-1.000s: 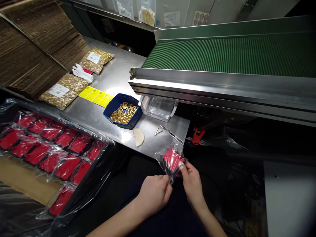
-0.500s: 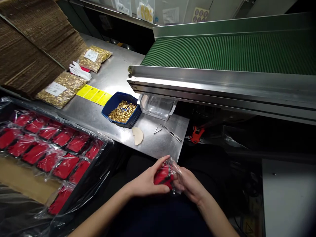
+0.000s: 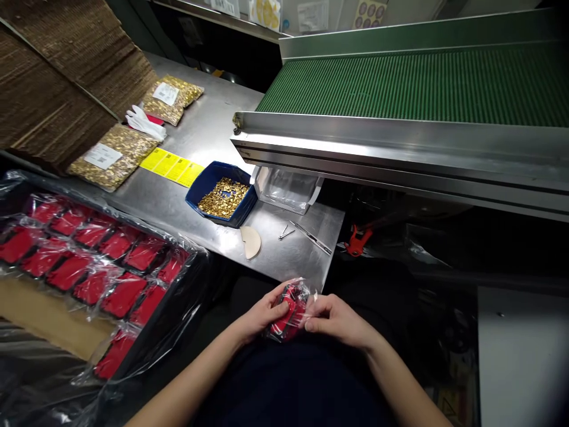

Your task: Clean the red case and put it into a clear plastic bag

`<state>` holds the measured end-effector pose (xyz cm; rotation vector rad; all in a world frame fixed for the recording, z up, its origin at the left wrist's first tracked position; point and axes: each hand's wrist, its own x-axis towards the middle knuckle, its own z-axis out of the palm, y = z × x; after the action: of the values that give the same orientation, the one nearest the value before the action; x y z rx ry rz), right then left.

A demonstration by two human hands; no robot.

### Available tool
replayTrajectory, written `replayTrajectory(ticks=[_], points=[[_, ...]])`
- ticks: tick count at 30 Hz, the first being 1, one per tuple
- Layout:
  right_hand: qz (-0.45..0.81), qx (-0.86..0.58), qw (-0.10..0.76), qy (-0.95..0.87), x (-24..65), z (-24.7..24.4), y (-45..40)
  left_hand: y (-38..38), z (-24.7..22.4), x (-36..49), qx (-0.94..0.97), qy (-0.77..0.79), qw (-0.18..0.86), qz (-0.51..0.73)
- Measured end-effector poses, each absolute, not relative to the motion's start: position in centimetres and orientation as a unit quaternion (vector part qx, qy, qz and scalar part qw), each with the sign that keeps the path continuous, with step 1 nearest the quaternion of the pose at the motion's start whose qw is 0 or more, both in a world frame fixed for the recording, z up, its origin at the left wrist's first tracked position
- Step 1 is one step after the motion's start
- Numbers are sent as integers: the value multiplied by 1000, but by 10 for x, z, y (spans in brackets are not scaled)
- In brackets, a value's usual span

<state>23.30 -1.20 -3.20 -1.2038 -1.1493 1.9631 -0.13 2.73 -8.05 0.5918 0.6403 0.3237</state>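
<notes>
Both hands grip one red item in a clear bag [image 3: 288,311] just below the steel table [image 3: 293,261] edge: left hand [image 3: 260,311] curled around its side, right hand [image 3: 333,317] pinching the plastic. Blue bin of gold parts [image 3: 222,196] sits on that table, further in.

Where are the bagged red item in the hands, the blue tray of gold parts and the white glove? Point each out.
Bagged red item [image 3: 288,317], head view, on its red middle.
Blue tray [image 3: 201,188], head view, on its left rim.
White glove [image 3: 143,123], head view, on its palm.
</notes>
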Motion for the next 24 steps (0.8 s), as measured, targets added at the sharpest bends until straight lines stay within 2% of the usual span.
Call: replayTrajectory(ticks=[5,10,13,16,18,20,21,22,24], points=[[640,-553,343,-409,235,-40,-10,37,-71,-2,318,249,910,91],[489,-658,405,-405,211,-37,-9,46,-52,-2,285,255,919,93],[405,-703,444,-380,198,-31,-8,50,-31,-38,256,242,932,83],[411,-720,425,-363,199,-29,-8,46,5,-115,293,244,918,104],[443,-728,376,-365,207,-31,-9,42,34,-180,334,347,853,202],[456,-734,326,-383,215,-34,-10,42,57,-245,361,547,704,276],[460,-734,304,-396,219,-37,-9,44,62,-273,394,659,587,258],[463,-733,285,-409,221,-39,-8,48,63,-297,423,749,474,187],[473,-725,259,-429,222,-43,-4,55,51,-331,421,817,368,140]])
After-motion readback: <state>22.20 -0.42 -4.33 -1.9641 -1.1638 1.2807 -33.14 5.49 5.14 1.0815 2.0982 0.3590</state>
